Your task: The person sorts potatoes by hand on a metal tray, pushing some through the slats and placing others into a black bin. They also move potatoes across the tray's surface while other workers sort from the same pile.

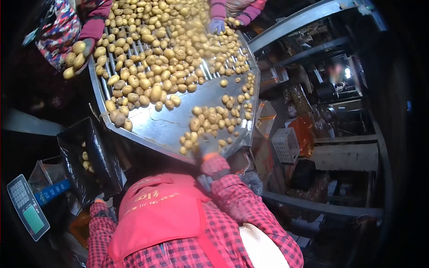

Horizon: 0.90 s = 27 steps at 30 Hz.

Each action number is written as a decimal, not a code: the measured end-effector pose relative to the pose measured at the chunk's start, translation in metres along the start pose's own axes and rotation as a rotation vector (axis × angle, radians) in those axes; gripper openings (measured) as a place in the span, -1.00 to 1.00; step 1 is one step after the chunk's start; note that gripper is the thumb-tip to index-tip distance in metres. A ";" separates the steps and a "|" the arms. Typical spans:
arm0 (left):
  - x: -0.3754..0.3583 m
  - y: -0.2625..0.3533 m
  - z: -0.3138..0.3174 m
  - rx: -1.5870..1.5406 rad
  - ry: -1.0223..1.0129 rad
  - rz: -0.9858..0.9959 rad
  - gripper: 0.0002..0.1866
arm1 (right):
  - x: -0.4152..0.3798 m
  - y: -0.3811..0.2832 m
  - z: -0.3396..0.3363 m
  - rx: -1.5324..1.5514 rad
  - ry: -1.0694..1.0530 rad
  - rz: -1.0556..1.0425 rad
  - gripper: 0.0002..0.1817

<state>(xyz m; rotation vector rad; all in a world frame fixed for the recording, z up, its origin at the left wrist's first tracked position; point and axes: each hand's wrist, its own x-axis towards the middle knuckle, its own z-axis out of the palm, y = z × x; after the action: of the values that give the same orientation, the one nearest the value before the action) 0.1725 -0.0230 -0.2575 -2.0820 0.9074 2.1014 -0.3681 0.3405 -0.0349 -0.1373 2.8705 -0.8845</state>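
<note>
My right hand [206,145], in a grey glove with an orange cuff, reaches over the front of the metal sorting table [161,127]. It is at the near edge of a cluster of potatoes [208,118]; motion blur smears its fingers. Down at the left, my left hand [100,197], gloved too, is by the near edge of a box lined with black plastic [76,138]. Its fingers are mostly hidden, so its grip does not show. Several potatoes [86,161] lie inside that box.
Many potatoes [156,40] cover the table's rollers. Across it, one co-worker's gloved hand [217,26] touches potatoes; another's hand [87,47] holds several at the left. A scale display [29,214] stands lower left. A white crate [286,145] and metal rails [321,207] are at right.
</note>
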 end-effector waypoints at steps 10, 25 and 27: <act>-0.091 0.033 0.085 0.645 0.109 0.212 -0.43 | 0.055 0.132 -0.080 -0.248 -0.023 0.483 -0.59; -0.102 0.045 0.073 -0.270 0.022 -0.467 -0.57 | 0.061 0.184 -0.090 -0.653 -0.538 0.197 -0.56; -0.114 0.048 0.073 -0.225 -0.059 -0.455 -0.59 | 0.058 0.179 -0.095 -0.427 -0.240 0.208 -0.49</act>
<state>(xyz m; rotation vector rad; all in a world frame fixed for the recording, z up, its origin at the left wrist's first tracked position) 0.0969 0.0106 -0.1399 -2.0566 0.1653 2.0698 -0.4484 0.5327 -0.0641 0.0131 2.7348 -0.1952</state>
